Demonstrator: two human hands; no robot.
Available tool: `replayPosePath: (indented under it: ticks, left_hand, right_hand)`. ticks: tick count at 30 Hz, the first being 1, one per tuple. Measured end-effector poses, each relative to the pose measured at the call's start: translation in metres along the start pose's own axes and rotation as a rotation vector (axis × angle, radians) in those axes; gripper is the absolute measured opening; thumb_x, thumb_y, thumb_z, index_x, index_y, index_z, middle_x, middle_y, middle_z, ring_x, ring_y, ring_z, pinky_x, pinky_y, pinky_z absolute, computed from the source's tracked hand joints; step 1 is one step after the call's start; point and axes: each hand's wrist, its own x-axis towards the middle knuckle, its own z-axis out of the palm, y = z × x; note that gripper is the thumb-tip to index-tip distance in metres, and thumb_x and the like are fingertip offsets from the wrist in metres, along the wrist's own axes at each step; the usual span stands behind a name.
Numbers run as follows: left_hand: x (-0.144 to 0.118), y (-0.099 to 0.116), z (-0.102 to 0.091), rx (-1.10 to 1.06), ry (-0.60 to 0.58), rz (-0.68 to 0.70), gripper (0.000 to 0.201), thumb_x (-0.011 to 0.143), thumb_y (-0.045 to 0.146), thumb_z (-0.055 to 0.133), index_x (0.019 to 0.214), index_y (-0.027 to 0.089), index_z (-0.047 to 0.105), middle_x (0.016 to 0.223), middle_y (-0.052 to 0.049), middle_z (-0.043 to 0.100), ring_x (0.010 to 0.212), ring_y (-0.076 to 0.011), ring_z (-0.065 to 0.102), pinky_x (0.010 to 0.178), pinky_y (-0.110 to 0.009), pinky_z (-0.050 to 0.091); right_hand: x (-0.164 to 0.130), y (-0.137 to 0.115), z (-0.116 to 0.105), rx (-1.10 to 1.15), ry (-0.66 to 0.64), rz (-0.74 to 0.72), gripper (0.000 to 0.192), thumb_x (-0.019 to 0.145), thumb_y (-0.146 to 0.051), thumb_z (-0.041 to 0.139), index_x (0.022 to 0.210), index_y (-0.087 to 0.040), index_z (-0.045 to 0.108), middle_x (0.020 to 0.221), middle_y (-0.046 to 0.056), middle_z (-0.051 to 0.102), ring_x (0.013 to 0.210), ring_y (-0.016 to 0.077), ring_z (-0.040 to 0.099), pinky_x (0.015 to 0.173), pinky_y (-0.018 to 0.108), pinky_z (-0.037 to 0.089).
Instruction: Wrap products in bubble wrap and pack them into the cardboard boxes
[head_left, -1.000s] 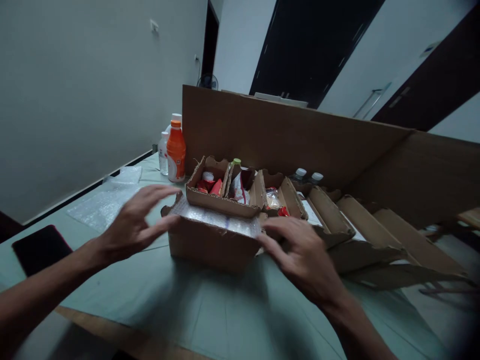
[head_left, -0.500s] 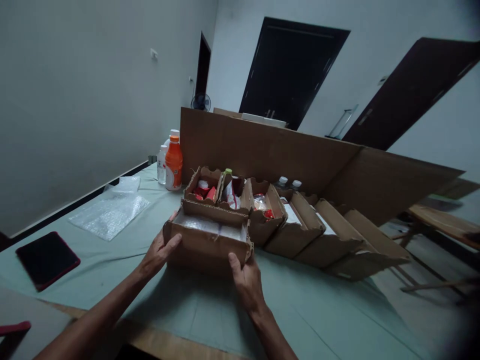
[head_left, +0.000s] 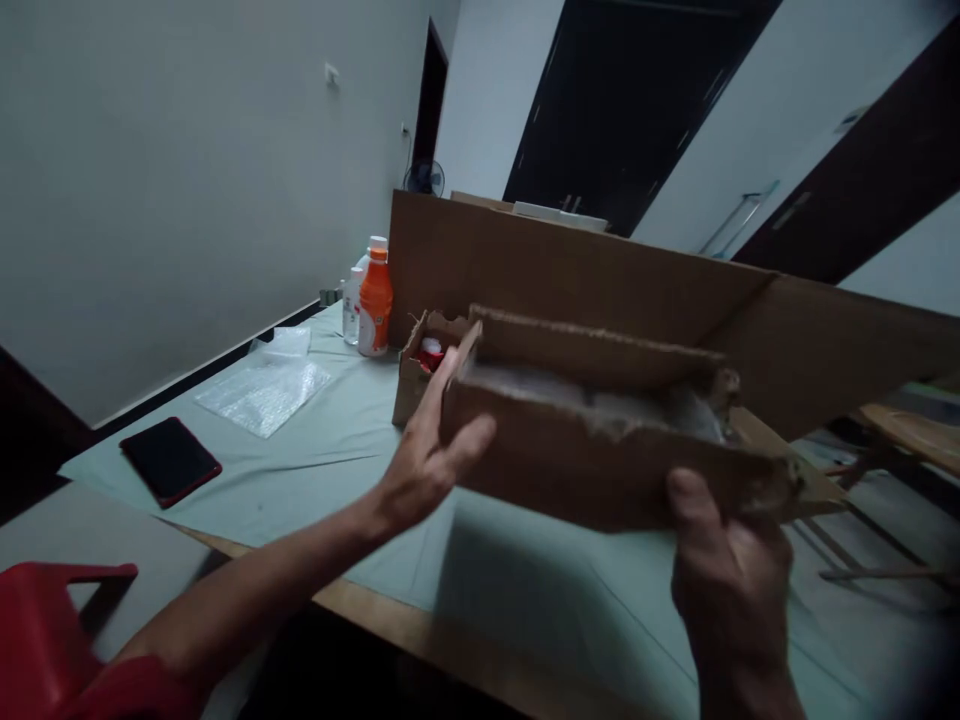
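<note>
Between both hands, raised above the green cloth, is an open cardboard box point(head_left: 555, 455) with clear plastic packaging point(head_left: 525, 385) inside. My left hand point(head_left: 439, 445) grips its left end, thumb on the front wall. At the right end, my right hand point(head_left: 727, 560) is closed on the lower corner, thumb up against the front. Motion blurs the box somewhat. Just behind its left end stands a smaller cardboard bin point(head_left: 412, 385) holding red packets point(head_left: 431, 360). Most of the other bins in that row are hidden behind the held box.
An orange bottle point(head_left: 376, 300) and a clear bottle point(head_left: 350, 310) stand at the back left. Bubble wrap point(head_left: 266, 390) and a dark tablet point(head_left: 171, 460) lie on the cloth. A tall cardboard panel point(head_left: 600, 255) borders the back. A red stool point(head_left: 45, 640) is at lower left.
Both hands have lifted the box off the cloth and brought it right and closer to me. It now covers most of the bin row. My view has shifted too.
</note>
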Motion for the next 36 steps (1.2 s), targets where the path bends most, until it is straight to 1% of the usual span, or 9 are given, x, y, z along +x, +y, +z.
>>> replayPosePath:
  ticks: [2,4,8,12,16,21,27,31,36]
  left_hand:
    - [-0.04,0.002,-0.005,0.092,0.082,-0.105,0.077,0.089,0.049,0.059,0.154,0.019,0.034,0.152,-0.01,0.048,0.148,-0.0355,0.031,0.122,-0.05,0.03]
    - [-0.067,0.007,-0.028,0.181,0.232,-0.207,0.075,0.09,0.048,0.057,0.155,0.02,0.032,0.153,-0.008,0.047,0.146,-0.0367,0.034,0.12,-0.05,0.034]
    - [-0.04,0.027,-0.072,0.223,0.367,-0.164,0.067,0.09,0.047,0.059,0.147,0.017,0.043,0.137,-0.008,0.062,0.131,-0.0335,0.054,0.114,-0.044,0.044]
    - [0.004,0.017,-0.057,0.148,0.344,-0.023,0.068,0.093,0.047,0.053,0.15,0.016,0.036,0.139,-0.009,0.059,0.133,-0.0296,0.053,0.114,-0.042,0.043]
    - [-0.022,-0.022,-0.032,0.067,0.293,-0.086,0.075,0.09,0.046,0.059,0.153,0.016,0.031,0.153,-0.012,0.046,0.146,-0.0291,0.036,0.121,-0.041,0.032]
    - [-0.086,-0.047,-0.067,0.132,0.476,-0.294,0.091,0.083,0.048,0.068,0.156,0.022,0.021,0.155,-0.012,0.042,0.139,-0.032,0.046,0.116,-0.045,0.039]
    - [-0.113,-0.053,-0.116,0.409,0.783,-0.358,0.093,0.083,0.05,0.068,0.158,0.028,0.017,0.16,-0.009,0.033,0.146,-0.0342,0.034,0.122,-0.053,0.025]
    - [-0.107,-0.071,-0.112,0.39,0.831,-0.315,0.09,0.089,0.045,0.063,0.158,0.027,0.008,0.163,-0.011,0.026,0.149,-0.0322,0.03,0.124,-0.052,0.021]
    - [-0.079,-0.1,-0.09,0.406,0.827,-0.233,0.086,0.094,0.042,0.054,0.157,0.03,-0.003,0.167,-0.01,0.015,0.152,-0.0286,0.025,0.124,-0.05,0.022]
  right_hand:
    - [-0.026,0.0,-0.002,0.029,-0.041,-0.016,0.052,0.086,-0.065,0.058,0.108,-0.02,0.07,0.103,0.011,0.073,0.102,0.0321,0.067,0.093,0.05,0.052]
    - [-0.041,-0.011,0.013,0.107,-0.178,-0.069,0.048,0.087,-0.06,0.059,0.114,-0.021,0.069,0.095,0.01,0.073,0.091,0.0295,0.069,0.086,0.045,0.055]
    - [-0.015,-0.045,0.062,0.309,-0.303,-0.162,0.055,0.09,-0.058,0.057,0.133,-0.022,0.058,0.112,0.01,0.071,0.102,0.027,0.067,0.093,0.044,0.052]
    - [0.023,-0.039,0.084,0.392,-0.154,-0.144,0.056,0.09,-0.059,0.057,0.13,-0.019,0.059,0.122,0.013,0.067,0.114,0.0281,0.062,0.1,0.047,0.048]
    - [0.005,0.0,0.09,0.395,-0.144,-0.017,0.057,0.089,-0.058,0.059,0.127,-0.016,0.06,0.122,0.013,0.067,0.115,0.0288,0.062,0.099,0.046,0.048]
    - [-0.048,0.013,0.15,0.545,-0.498,0.104,0.062,0.086,-0.058,0.058,0.132,-0.016,0.055,0.118,0.014,0.07,0.106,0.0279,0.067,0.092,0.04,0.053]
    - [-0.061,-0.041,0.262,0.541,-0.742,-0.049,0.074,0.089,-0.053,0.051,0.149,-0.013,0.036,0.145,0.017,0.054,0.133,0.0287,0.053,0.11,0.044,0.042]
    - [-0.058,-0.062,0.304,0.519,-0.76,-0.112,0.086,0.088,-0.055,0.055,0.153,-0.007,0.027,0.159,0.022,0.033,0.148,0.0314,0.031,0.12,0.049,0.027]
    - [-0.083,-0.026,0.306,0.413,-0.743,-0.191,0.081,0.093,-0.056,0.047,0.157,-0.011,0.022,0.165,0.016,0.019,0.153,0.0277,0.014,0.124,0.051,0.017]
